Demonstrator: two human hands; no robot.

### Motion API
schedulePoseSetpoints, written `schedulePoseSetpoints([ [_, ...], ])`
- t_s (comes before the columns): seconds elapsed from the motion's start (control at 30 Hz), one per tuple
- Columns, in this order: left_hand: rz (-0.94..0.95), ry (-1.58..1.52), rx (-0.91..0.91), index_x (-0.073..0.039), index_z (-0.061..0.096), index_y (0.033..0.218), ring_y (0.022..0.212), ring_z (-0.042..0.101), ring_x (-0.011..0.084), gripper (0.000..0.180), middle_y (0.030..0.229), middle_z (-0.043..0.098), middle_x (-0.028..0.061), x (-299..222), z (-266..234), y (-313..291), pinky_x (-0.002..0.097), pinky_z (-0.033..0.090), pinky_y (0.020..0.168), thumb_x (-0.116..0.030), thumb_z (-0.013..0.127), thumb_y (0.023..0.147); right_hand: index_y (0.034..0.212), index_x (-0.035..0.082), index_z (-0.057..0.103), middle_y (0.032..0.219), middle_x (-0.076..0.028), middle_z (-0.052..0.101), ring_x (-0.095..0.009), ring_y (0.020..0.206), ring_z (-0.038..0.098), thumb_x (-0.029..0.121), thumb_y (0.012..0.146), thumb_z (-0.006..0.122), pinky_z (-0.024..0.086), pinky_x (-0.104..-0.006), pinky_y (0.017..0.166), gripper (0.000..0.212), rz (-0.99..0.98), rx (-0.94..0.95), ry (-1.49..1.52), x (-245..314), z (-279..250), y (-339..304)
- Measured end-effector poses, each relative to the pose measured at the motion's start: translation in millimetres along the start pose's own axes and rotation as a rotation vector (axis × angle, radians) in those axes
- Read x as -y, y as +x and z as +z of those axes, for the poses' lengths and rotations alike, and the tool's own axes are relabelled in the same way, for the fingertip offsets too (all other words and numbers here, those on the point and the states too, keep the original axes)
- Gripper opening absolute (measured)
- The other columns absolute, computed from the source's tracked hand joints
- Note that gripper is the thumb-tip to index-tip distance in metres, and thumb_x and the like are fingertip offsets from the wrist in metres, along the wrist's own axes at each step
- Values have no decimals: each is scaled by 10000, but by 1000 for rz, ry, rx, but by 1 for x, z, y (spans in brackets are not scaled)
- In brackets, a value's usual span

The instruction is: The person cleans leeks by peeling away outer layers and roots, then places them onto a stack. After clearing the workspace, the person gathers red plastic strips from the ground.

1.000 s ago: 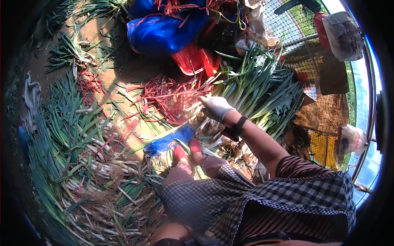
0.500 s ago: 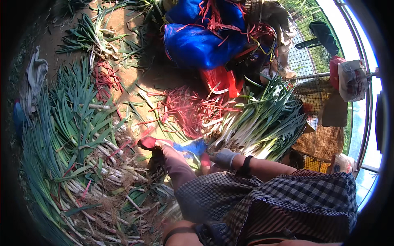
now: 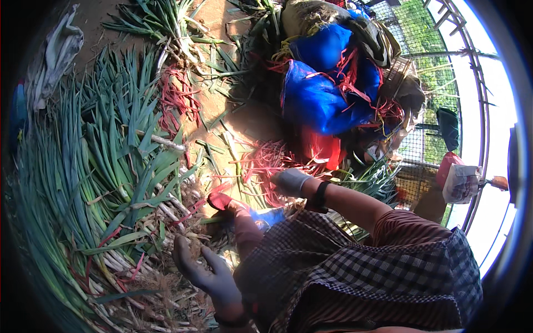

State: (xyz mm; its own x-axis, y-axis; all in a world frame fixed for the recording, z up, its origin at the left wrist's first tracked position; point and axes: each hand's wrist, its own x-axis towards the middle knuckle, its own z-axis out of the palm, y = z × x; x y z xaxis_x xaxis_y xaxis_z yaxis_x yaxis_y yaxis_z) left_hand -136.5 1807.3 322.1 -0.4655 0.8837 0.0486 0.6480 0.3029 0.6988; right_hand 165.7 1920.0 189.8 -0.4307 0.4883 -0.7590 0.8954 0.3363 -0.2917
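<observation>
My left hand (image 3: 206,276), in a grey glove, is held palm up with thumb and fingers apart and nothing in it. It hovers beside the roots of a large heap of leek-like greens (image 3: 105,166) with long green leaves and white stems. My right hand (image 3: 290,182), also gloved, is over a loose pile of red plastic strips (image 3: 261,161). Its back faces up and its fingertips are hidden, so a hold on a strip cannot be made out. A second bunch of greens (image 3: 373,178) lies partly hidden behind my right forearm.
Beyond my right hand stand blue bulging bags (image 3: 327,102) and a red bag (image 3: 322,149). Another bunch of greens (image 3: 172,28) and more red strips (image 3: 179,97) lie at the far left. A mesh fence (image 3: 416,144) runs along the right. My red shoe (image 3: 220,201) is between my hands.
My right hand has moved up and away from the right-hand bunch to the red strips. My left hand has come into sight beside the heap. The view has turned, shifting the surroundings.
</observation>
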Motion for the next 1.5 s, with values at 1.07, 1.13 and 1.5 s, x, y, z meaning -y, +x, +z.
schedulePoseSetpoints([
  [1.07,-880,-251,123,29,623,1095,971,620,329,220,1049,641,176,36,271,84,407,494,849,-5,575,883,1042,27,649,1003,-251,667,-408,987,637,297,843,607,510,-464,823,338,270,-364,141,-36,-104,584],
  [1.13,-823,-216,108,25,609,1120,963,622,313,240,1041,636,163,37,262,82,387,494,844,-22,572,888,1072,26,622,943,-212,683,-338,875,659,179,869,607,504,-410,783,255,234,-310,445,-64,-125,543],
  [1.5,-808,-414,-1,46,601,1153,1016,626,282,246,1102,635,168,4,201,80,365,499,903,-27,538,927,1079,48,576,827,4,618,-83,722,596,69,921,613,513,-264,633,163,-54,-44,777,-8,-276,256],
])
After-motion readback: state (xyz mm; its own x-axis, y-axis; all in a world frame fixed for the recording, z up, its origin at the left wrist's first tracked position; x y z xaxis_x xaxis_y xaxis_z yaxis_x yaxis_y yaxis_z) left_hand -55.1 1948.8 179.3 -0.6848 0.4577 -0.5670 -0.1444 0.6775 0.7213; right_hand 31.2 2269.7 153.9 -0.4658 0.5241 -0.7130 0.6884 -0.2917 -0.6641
